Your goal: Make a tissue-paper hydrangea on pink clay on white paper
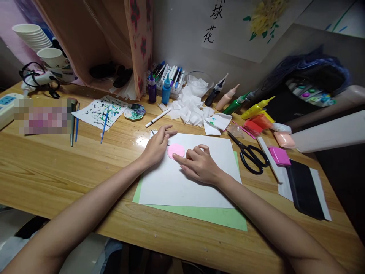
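From my remote seat I see the pink disc (176,148) lying on the white paper (182,187), between the hands. The right hand (202,163) grips nothing, its index fingertip touching the disc's lower edge. The left hand (156,145) rests just beside it, fingers loosely extended (the dark line (168,144) there may be drawn; too fine to tell). Black scissors (250,155) lie right of the paper.

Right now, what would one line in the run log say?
left hand: at left edge of white paper | right hand: touching pink disc | black scissors: on table, right of paper
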The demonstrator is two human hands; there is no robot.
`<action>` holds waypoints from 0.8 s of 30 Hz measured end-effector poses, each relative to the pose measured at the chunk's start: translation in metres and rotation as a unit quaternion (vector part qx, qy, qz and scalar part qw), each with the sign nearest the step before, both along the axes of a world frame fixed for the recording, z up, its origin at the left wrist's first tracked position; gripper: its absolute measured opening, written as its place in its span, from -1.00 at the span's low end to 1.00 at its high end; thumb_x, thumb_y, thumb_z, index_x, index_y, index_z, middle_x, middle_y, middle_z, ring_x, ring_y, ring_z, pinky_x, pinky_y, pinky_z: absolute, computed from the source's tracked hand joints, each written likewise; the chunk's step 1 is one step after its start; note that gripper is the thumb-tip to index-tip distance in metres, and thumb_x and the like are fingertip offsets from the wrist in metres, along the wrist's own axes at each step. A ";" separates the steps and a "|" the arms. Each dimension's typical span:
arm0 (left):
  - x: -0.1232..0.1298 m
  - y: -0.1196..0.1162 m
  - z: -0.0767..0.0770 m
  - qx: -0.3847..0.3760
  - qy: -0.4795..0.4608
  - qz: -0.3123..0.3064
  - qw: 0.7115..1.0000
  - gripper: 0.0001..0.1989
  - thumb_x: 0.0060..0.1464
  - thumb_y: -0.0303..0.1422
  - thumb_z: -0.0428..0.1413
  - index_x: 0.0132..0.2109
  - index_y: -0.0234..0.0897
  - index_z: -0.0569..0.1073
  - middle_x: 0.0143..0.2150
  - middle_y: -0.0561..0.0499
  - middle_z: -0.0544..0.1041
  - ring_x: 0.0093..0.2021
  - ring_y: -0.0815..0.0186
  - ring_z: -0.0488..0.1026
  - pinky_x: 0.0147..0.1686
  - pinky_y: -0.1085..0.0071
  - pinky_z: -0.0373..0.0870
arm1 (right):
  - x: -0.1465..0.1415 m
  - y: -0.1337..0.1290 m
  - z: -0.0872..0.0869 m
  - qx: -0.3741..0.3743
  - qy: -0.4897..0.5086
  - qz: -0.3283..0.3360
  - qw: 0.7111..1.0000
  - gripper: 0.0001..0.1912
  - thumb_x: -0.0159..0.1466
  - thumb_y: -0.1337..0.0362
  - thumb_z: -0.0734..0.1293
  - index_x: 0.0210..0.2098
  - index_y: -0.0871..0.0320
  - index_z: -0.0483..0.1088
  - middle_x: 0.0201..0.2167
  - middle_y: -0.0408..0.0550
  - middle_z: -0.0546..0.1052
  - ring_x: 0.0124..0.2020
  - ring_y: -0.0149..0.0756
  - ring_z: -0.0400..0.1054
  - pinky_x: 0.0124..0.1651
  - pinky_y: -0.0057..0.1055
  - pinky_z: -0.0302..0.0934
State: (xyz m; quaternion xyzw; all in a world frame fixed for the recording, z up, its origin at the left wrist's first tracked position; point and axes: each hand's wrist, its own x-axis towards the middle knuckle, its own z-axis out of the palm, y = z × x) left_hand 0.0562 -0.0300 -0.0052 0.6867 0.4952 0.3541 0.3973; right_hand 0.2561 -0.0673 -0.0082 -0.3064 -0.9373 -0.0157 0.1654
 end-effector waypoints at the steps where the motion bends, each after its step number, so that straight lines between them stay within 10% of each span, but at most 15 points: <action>1: 0.000 0.000 0.000 0.001 -0.001 0.000 1.000 -0.68 0.26 -0.37 -0.21 0.12 -0.25 0.22 0.08 -0.10 0.49 0.15 0.25 0.35 0.11 0.22 0.23 | 0.000 0.000 0.000 -0.002 -0.002 -0.001 1.000 -0.62 0.34 0.19 0.17 0.11 0.07 0.34 -0.40 -0.09 0.42 -0.33 -0.29 0.14 -0.08 -0.24 -0.15; 24: 0.001 0.000 -0.002 -0.002 -0.001 0.002 1.000 -0.68 0.26 -0.40 -0.21 0.11 -0.28 0.21 0.09 -0.13 0.48 0.14 0.26 0.37 0.11 0.22 0.23 | -0.006 0.002 0.000 -0.021 -0.023 -0.057 0.998 -0.55 0.35 0.10 0.11 0.15 0.09 0.31 -0.36 -0.05 0.36 -0.30 -0.26 0.12 -0.08 -0.24 -0.17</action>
